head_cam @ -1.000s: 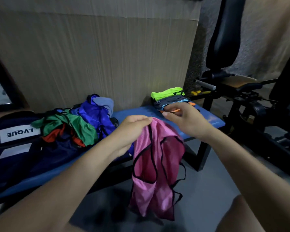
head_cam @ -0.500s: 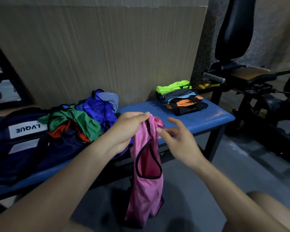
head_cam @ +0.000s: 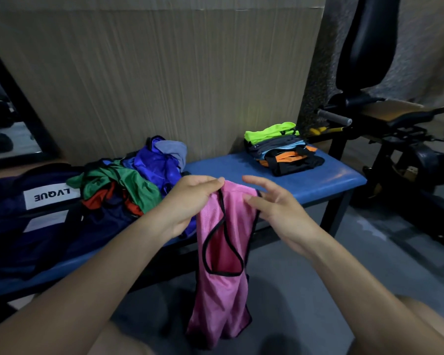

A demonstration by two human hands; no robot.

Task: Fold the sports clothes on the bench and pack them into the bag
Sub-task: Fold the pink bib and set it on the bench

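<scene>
- Head view: the left hand (head_cam: 190,198) pinches the top edge of a pink mesh vest (head_cam: 222,265) with black trim, which hangs limp in front of the blue padded worktop (head_cam: 331,178).
- The right hand (head_cam: 274,203) touches the vest, fingers (head_cam: 254,180) loosely spread, gripping nothing.
- On the worktop behind the vest: a crumpled pile of clothes (head_cam: 139,180), a dark bag (head_cam: 23,213) left of it, a folded stack (head_cam: 282,149) to the right.
</scene>
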